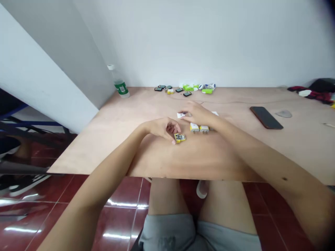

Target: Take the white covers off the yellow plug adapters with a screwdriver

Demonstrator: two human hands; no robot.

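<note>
My left hand (163,128) rests on the wooden table (110,132) with its fingers curled round a small yellow plug part (179,138) with an open face. My right hand (197,113) reaches further out and pinches a small white piece (180,115) between its fingertips. Two yellow-and-white plug parts (199,128) lie just under my right wrist. Another white piece (215,113) peeks out behind that hand.
Several small green, yellow, white and dark parts (187,89) lie in a row near the wall. A plastic bottle (118,83) leans at the back left. A dark phone (265,117) and a clear lid (284,113) lie to the right, red-black items (318,90) at the far right.
</note>
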